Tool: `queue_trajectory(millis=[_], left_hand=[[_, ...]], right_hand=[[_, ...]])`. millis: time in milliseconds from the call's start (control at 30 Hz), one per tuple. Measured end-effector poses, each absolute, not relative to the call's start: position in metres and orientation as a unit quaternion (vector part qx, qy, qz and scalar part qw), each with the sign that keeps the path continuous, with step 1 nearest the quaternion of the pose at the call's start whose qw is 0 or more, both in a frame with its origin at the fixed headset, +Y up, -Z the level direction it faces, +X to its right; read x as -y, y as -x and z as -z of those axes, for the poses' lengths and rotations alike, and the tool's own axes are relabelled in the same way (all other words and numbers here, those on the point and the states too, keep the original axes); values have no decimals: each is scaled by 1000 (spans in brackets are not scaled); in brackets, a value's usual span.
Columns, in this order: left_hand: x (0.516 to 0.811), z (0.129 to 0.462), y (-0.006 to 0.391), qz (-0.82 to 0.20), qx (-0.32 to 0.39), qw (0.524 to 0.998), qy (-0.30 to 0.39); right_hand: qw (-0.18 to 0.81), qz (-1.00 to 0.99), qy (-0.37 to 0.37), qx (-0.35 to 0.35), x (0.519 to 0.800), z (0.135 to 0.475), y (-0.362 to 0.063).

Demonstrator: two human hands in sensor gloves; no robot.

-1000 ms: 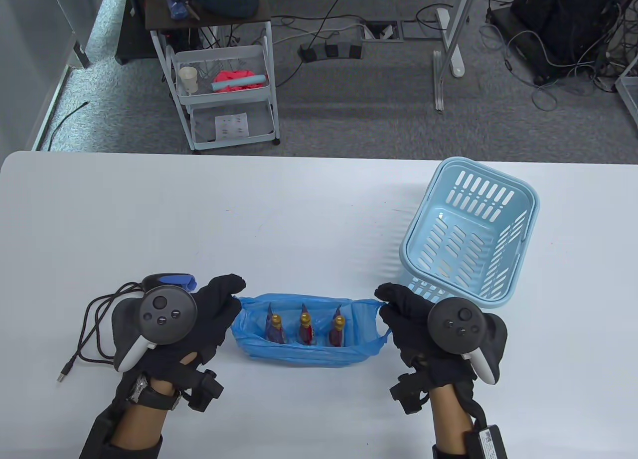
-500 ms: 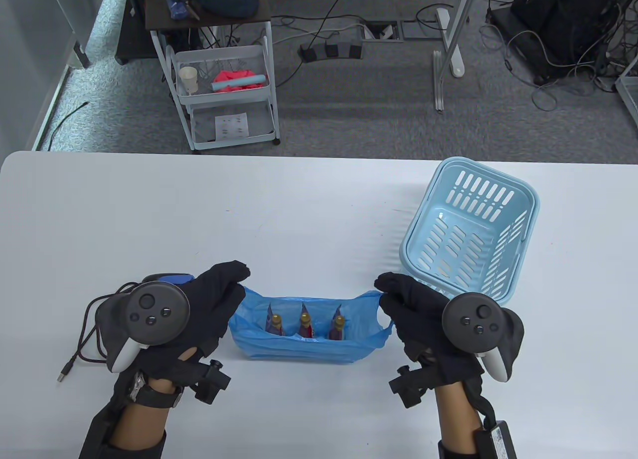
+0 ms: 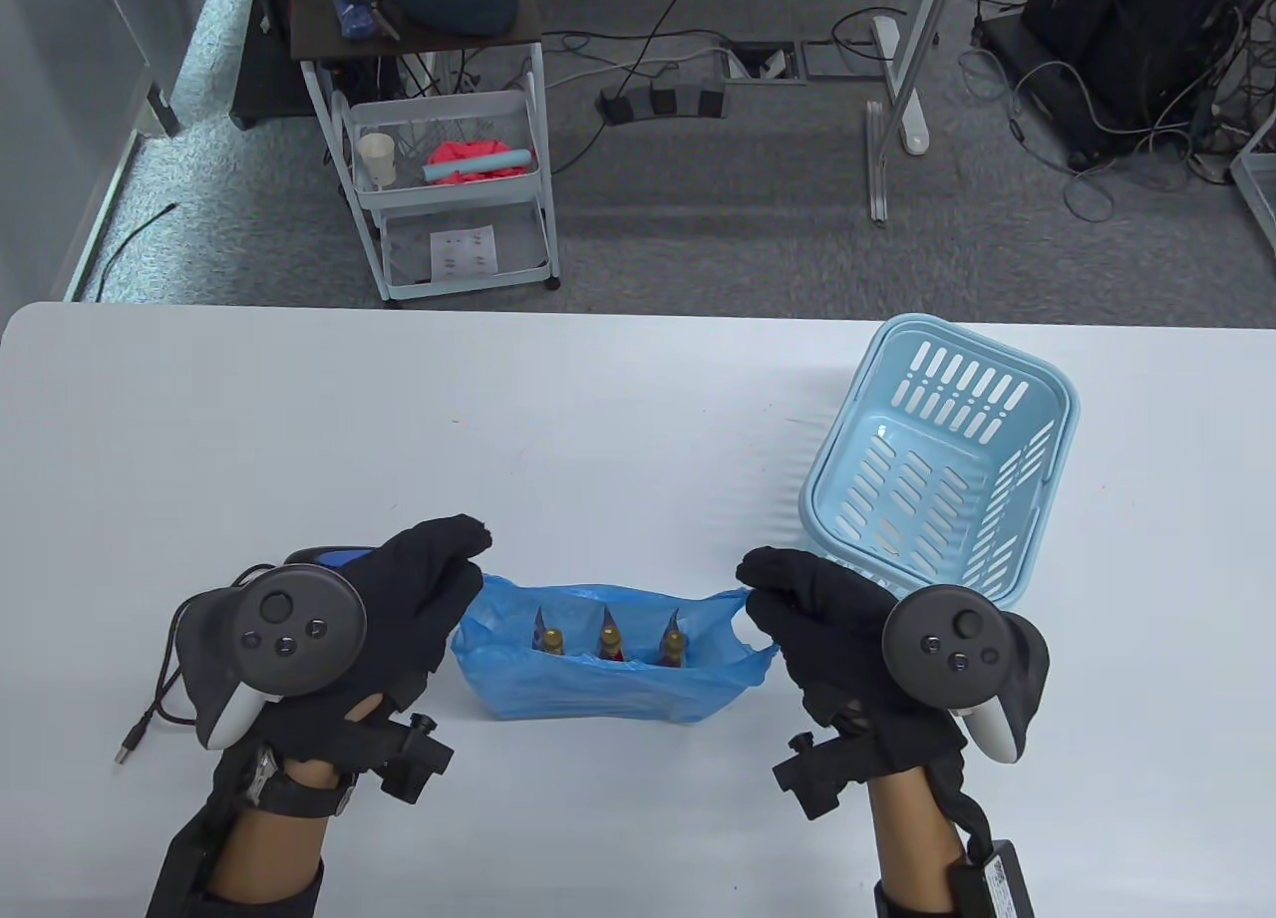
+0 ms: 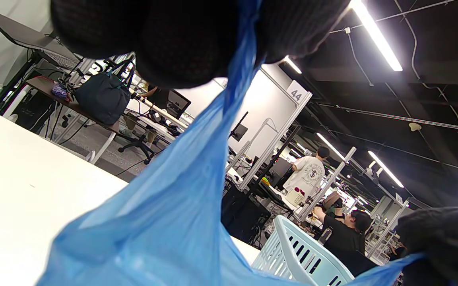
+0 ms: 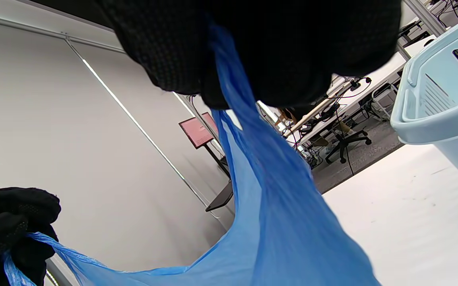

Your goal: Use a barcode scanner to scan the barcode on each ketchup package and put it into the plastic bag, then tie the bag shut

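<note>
Plastic bag [image 3: 608, 674] stretched between both hands; left hand [image 3: 414, 599] and right hand [image 3: 812, 609] each pinch a handle.

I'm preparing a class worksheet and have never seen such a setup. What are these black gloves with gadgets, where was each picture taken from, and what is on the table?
These are a person's hands in sensor gloves, each with a tracker strapped on its back. One camera looks down at the table; two sit on the wrists. The left hand and right hand each pinch a handle of the blue plastic bag, which holds three ketchup packages. A light blue basket stands to the right, and a barcode scanner lies mostly hidden behind the left hand.
</note>
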State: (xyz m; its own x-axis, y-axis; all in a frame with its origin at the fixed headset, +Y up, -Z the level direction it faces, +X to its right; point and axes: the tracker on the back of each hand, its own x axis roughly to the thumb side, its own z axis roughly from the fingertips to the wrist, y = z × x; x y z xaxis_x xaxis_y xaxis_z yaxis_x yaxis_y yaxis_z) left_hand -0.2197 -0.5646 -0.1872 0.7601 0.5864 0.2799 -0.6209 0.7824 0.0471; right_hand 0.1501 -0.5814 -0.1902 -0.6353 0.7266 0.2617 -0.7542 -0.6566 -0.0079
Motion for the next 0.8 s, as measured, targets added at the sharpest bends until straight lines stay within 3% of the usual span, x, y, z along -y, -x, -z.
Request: queue_trajectory(millis=[533, 800], left_hand=[[578, 181, 240, -348, 189, 918, -23], [615, 196, 246, -360, 225, 901, 94]], right_hand=[[412, -902, -115, 58, 581, 191, -150], [409, -904, -114, 56, 581, 191, -152]])
